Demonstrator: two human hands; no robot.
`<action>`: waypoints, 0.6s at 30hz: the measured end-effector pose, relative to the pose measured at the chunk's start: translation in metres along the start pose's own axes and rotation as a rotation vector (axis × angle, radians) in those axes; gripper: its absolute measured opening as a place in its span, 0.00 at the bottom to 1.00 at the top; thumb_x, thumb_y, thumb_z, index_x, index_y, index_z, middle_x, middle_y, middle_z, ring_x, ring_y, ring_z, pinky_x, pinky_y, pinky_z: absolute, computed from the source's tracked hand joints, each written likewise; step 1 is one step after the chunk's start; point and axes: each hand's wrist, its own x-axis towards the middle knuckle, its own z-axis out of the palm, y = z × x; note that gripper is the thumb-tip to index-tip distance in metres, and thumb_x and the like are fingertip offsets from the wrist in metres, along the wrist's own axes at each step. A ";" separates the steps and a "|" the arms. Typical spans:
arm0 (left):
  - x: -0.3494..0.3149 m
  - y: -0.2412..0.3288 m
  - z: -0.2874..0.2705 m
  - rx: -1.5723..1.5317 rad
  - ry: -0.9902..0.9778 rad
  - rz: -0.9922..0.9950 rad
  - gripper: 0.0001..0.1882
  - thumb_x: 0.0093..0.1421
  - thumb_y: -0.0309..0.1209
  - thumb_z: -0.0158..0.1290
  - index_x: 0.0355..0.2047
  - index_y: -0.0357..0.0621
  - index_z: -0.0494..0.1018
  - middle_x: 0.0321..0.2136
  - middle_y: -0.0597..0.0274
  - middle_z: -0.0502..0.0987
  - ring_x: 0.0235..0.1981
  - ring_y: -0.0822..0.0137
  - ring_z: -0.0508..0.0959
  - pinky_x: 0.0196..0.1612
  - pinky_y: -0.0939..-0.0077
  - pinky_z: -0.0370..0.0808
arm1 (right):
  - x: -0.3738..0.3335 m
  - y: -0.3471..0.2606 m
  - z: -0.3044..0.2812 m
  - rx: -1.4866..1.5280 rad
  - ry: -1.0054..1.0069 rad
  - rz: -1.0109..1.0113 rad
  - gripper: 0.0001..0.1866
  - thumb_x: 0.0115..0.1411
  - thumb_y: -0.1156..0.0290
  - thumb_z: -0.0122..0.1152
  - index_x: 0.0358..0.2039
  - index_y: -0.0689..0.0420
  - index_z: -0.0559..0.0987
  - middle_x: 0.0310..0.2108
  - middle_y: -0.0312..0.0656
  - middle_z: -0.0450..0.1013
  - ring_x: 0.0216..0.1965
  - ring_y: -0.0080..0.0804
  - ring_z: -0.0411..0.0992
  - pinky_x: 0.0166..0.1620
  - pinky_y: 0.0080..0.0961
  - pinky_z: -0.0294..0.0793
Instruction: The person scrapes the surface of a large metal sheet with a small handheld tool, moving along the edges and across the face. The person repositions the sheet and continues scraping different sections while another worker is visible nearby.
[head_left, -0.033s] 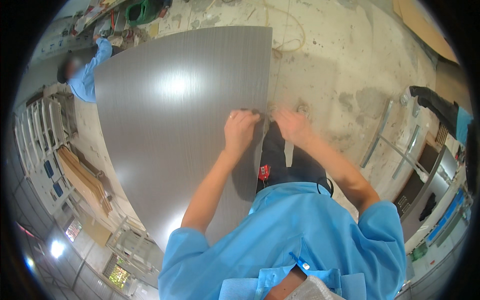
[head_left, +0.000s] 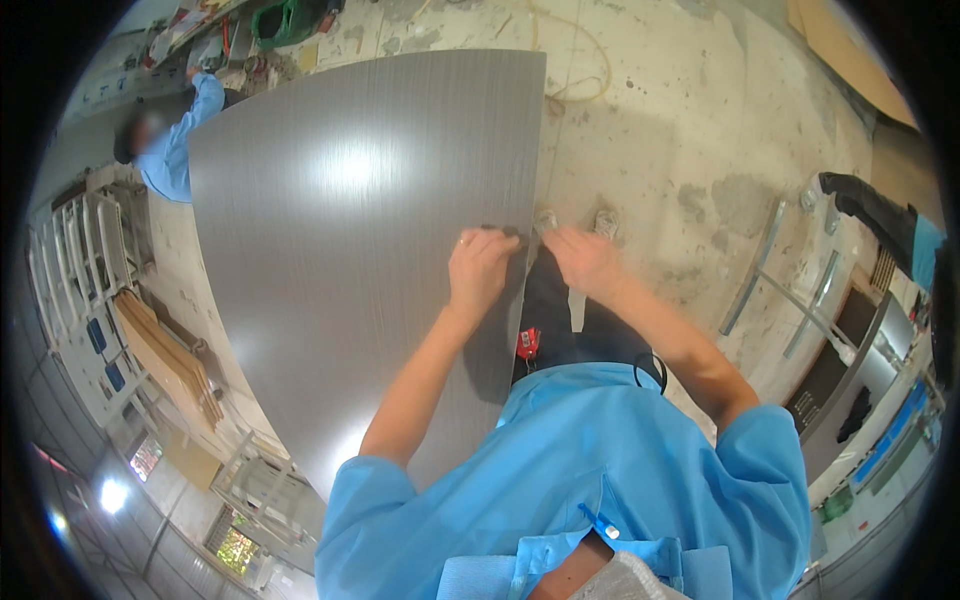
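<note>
Here's the big grey wood-grain panel, stretched out flat on the person's left, its straight right edge running beside the dark trousers. Right at that edge, the left hand bunches its fingers over the surface, the right hand curls just outside — whether either grasps anything, I can't tell — and a small red case sits at the waist.

green container, yellowish hose, stacked brown boards
</note>
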 end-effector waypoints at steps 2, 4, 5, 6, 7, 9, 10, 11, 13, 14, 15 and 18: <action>-0.020 0.009 -0.012 -0.018 -0.069 -0.020 0.11 0.54 0.18 0.66 0.37 0.45 0.84 0.36 0.59 0.84 0.40 0.52 0.82 0.44 0.58 0.78 | -0.017 -0.016 -0.001 0.051 -0.037 -0.015 0.18 0.56 0.77 0.64 0.49 0.59 0.83 0.39 0.43 0.79 0.35 0.41 0.81 0.36 0.32 0.82; -0.019 0.010 -0.018 -0.021 -0.100 0.025 0.11 0.54 0.17 0.67 0.36 0.45 0.84 0.35 0.59 0.84 0.40 0.52 0.83 0.44 0.58 0.79 | -0.017 -0.016 -0.004 0.053 -0.078 -0.060 0.15 0.59 0.75 0.61 0.47 0.59 0.82 0.36 0.42 0.76 0.37 0.35 0.81 0.37 0.31 0.83; -0.006 0.003 -0.018 -0.015 -0.100 0.082 0.11 0.54 0.18 0.66 0.36 0.45 0.84 0.35 0.59 0.84 0.40 0.52 0.83 0.44 0.57 0.79 | -0.010 -0.010 -0.006 -0.054 -0.110 -0.029 0.15 0.59 0.74 0.61 0.47 0.58 0.82 0.37 0.42 0.76 0.39 0.35 0.82 0.38 0.31 0.84; 0.009 -0.004 -0.016 -0.014 -0.077 0.146 0.10 0.54 0.18 0.66 0.36 0.45 0.84 0.35 0.60 0.84 0.40 0.52 0.82 0.44 0.57 0.79 | 0.001 0.000 -0.008 -0.145 -0.126 -0.023 0.15 0.59 0.73 0.61 0.47 0.57 0.82 0.37 0.43 0.77 0.40 0.36 0.82 0.38 0.31 0.84; 0.029 -0.011 -0.007 0.032 -0.044 0.123 0.10 0.56 0.19 0.65 0.36 0.46 0.84 0.35 0.60 0.84 0.39 0.52 0.82 0.44 0.58 0.79 | 0.016 0.014 -0.010 -0.200 0.022 -0.073 0.15 0.59 0.73 0.62 0.47 0.56 0.83 0.38 0.42 0.78 0.39 0.36 0.82 0.37 0.32 0.84; 0.078 -0.026 0.012 0.062 0.060 0.110 0.07 0.58 0.21 0.65 0.36 0.45 0.85 0.35 0.60 0.85 0.39 0.52 0.82 0.43 0.59 0.78 | 0.054 0.048 -0.014 -0.228 0.199 -0.093 0.15 0.59 0.72 0.62 0.48 0.54 0.83 0.39 0.41 0.79 0.37 0.39 0.83 0.36 0.34 0.85; 0.097 -0.030 0.018 0.053 0.118 0.118 0.05 0.59 0.23 0.65 0.36 0.45 0.85 0.35 0.61 0.85 0.39 0.52 0.82 0.43 0.60 0.78 | 0.067 0.058 -0.015 -0.212 0.233 -0.070 0.15 0.59 0.72 0.62 0.48 0.53 0.83 0.40 0.40 0.80 0.37 0.41 0.83 0.36 0.35 0.85; 0.105 -0.031 0.021 0.051 0.138 0.107 0.04 0.59 0.23 0.66 0.35 0.44 0.85 0.34 0.61 0.85 0.39 0.52 0.81 0.43 0.60 0.78 | 0.075 0.064 -0.015 -0.206 0.181 -0.013 0.14 0.61 0.73 0.62 0.48 0.54 0.84 0.40 0.41 0.80 0.38 0.43 0.83 0.37 0.36 0.84; 0.109 -0.028 0.024 0.043 0.177 0.097 0.04 0.58 0.24 0.67 0.34 0.43 0.84 0.34 0.62 0.84 0.39 0.52 0.81 0.42 0.61 0.77 | 0.080 0.067 -0.014 -0.193 0.104 0.074 0.11 0.66 0.75 0.60 0.47 0.55 0.84 0.40 0.44 0.82 0.38 0.46 0.82 0.38 0.39 0.82; 0.103 -0.024 0.021 0.047 0.178 0.097 0.04 0.58 0.25 0.67 0.34 0.43 0.84 0.34 0.62 0.84 0.39 0.53 0.80 0.42 0.61 0.77 | 0.076 0.062 -0.013 -0.193 0.101 0.073 0.11 0.65 0.75 0.60 0.47 0.55 0.84 0.39 0.44 0.81 0.38 0.46 0.82 0.38 0.39 0.82; 0.093 -0.019 0.020 0.049 0.177 0.097 0.04 0.58 0.25 0.68 0.33 0.43 0.85 0.34 0.62 0.84 0.39 0.53 0.80 0.42 0.61 0.77 | 0.068 0.056 -0.011 -0.187 0.120 0.045 0.11 0.65 0.75 0.61 0.46 0.54 0.84 0.38 0.43 0.80 0.37 0.45 0.82 0.38 0.39 0.82; 0.042 -0.006 0.011 0.073 0.170 0.112 0.04 0.57 0.25 0.68 0.34 0.42 0.85 0.34 0.62 0.84 0.38 0.55 0.80 0.42 0.62 0.77 | 0.031 0.026 0.001 -0.162 0.164 -0.059 0.10 0.64 0.75 0.61 0.45 0.53 0.82 0.35 0.42 0.77 0.35 0.44 0.81 0.35 0.37 0.82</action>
